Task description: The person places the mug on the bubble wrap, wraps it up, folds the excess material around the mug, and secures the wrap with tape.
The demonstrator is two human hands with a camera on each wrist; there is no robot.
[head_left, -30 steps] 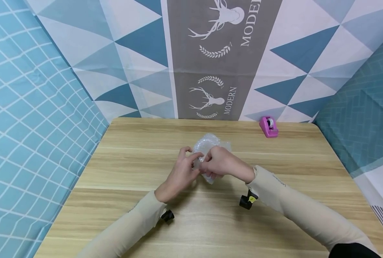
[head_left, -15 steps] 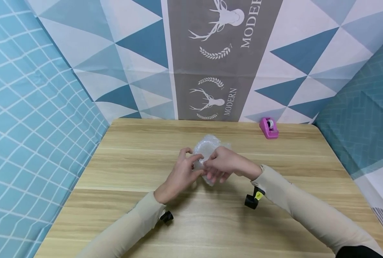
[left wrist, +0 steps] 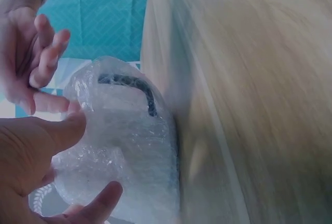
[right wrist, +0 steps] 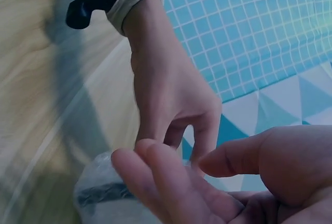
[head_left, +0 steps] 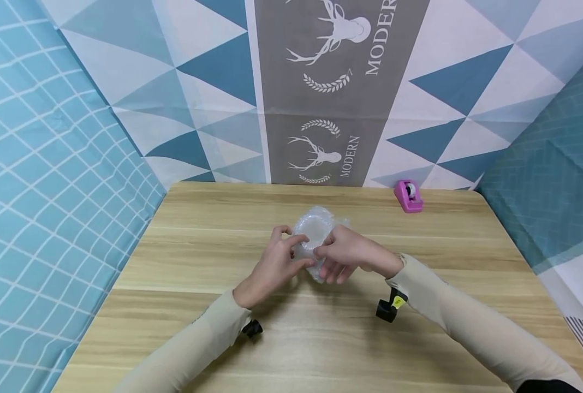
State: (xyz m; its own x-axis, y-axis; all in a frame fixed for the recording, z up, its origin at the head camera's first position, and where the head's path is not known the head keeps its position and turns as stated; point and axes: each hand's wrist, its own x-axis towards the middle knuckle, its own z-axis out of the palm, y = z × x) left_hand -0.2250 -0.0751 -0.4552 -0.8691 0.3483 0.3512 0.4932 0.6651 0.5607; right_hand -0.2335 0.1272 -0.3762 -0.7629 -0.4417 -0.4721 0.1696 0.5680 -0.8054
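A round, cup-like thing in clear bubble wrap point(head_left: 316, 225) stands on the table, with a dark curved strip point(left wrist: 137, 86) showing through the wrap in the left wrist view. My left hand point(head_left: 278, 262) holds its near left side, thumb and fingers spread round the wrapping. At the near right edge my right hand point(head_left: 343, 252) brings thumb and index finger together at the bubble wrap, close to the left thumb. The other right fingers point(right wrist: 155, 175) hang loosely below. What lies between the right thumb and index finger is mostly hidden.
A pink tape dispenser point(head_left: 409, 196) stands near the back right edge of the wooden table point(head_left: 213, 218). Patterned cloth point(head_left: 222, 82) hangs behind the table and along both sides. A small black camera point(head_left: 386, 310) hangs at the right wrist.
My right hand has shifted slightly right and toward me along the wrap, and its lower fingers have opened out. More of the round top shows. The left hand keeps its place.
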